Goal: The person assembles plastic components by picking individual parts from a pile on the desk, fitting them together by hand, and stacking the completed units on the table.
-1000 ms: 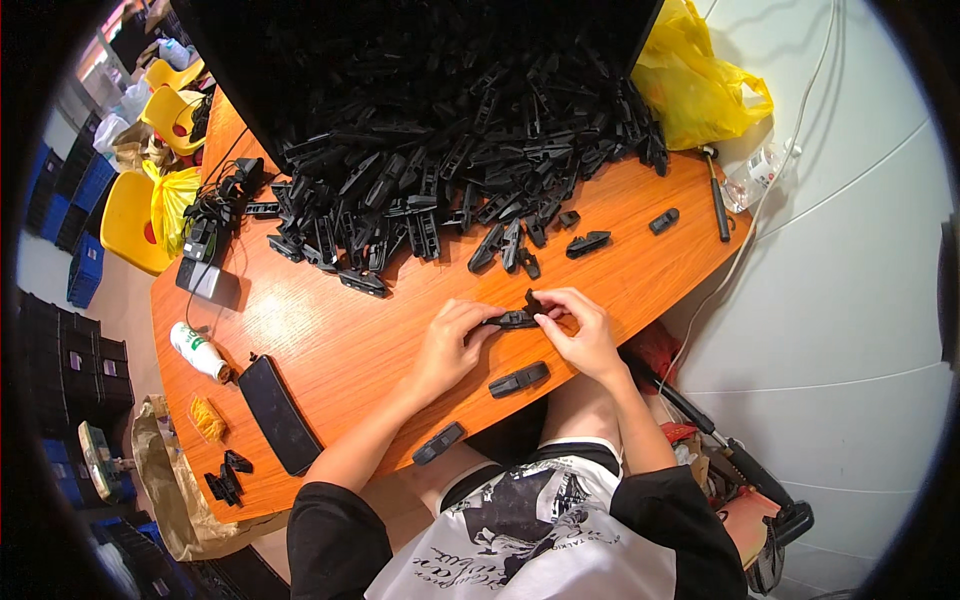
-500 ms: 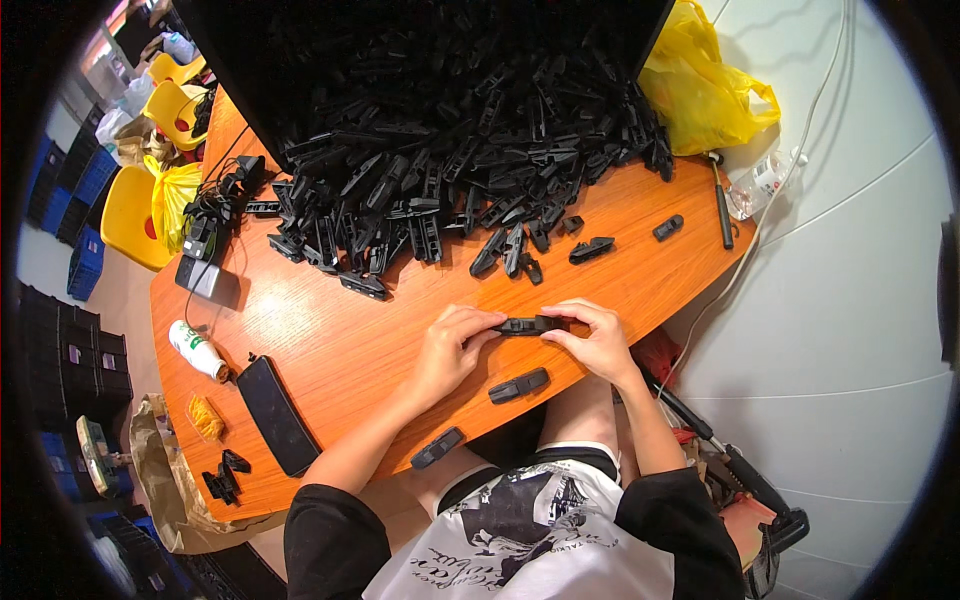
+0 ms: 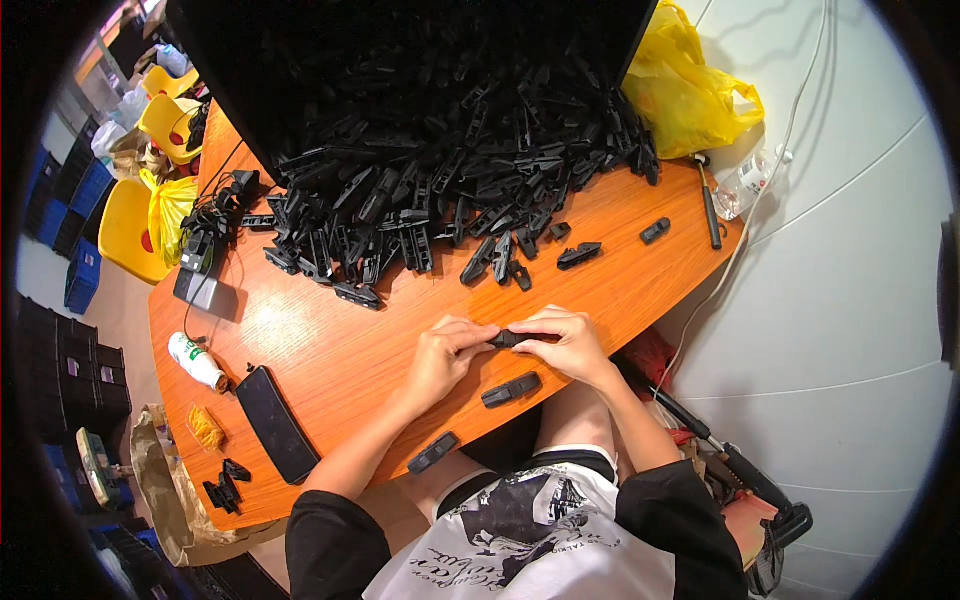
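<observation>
Close to the near edge of the wooden table (image 3: 370, 350), I hold a small, long black plastic part (image 3: 506, 339) level between both hands. The fingers of my left hand (image 3: 445, 360) pinch its left end. My right hand (image 3: 566, 345) grips it from the right, with fingertips almost against the left hand's, so most of the part is covered. Two similar black plastic pieces lie nearer to me, one just below my hands (image 3: 511, 390) and one at the table edge (image 3: 433, 453). Beyond my hands, a few loose pieces (image 3: 579, 256) lie in front of a big heap of black parts (image 3: 400, 215).
A black phone (image 3: 277, 425), a white bottle (image 3: 198, 362) and yellow bands (image 3: 206, 427) are on the left. Cables and a box-shaped adapter (image 3: 205, 292) sit behind them. At the far right are a dark-handled tool (image 3: 711, 215), a plastic bottle (image 3: 745, 185) and a yellow bag (image 3: 690, 85).
My right hand has slid left along the black part, closer to my left hand, covering more of it. The whole view has shifted slightly.
</observation>
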A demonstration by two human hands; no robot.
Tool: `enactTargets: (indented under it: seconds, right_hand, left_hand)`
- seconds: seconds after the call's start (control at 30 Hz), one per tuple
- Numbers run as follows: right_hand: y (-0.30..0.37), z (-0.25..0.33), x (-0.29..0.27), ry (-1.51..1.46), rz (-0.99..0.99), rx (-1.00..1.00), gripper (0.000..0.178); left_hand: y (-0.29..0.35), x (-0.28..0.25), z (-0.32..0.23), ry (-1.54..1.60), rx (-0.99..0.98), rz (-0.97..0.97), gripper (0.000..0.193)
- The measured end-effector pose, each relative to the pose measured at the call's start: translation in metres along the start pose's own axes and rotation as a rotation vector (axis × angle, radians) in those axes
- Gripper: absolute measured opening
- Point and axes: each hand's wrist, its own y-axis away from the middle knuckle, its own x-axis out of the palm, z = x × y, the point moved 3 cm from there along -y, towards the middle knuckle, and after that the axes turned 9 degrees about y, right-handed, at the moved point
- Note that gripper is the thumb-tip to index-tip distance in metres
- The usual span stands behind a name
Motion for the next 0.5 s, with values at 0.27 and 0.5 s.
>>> enactTargets:
  seconds: [0.27, 0.5]
  right_hand:
    - [-0.047, 0.018, -0.002, 0.237, -0.235, 0.171, 0.03]
    - [-0.051, 0.009, 0.021, 0.657, -0.281, 0.078, 0.021]
  left_hand:
    - [-0.004, -0.001, -0.008, -0.052, 0.057, 0.22, 0.013]
    - [0.001, -0.003, 0.013, 0.202, -0.098, 0.118, 0.012]
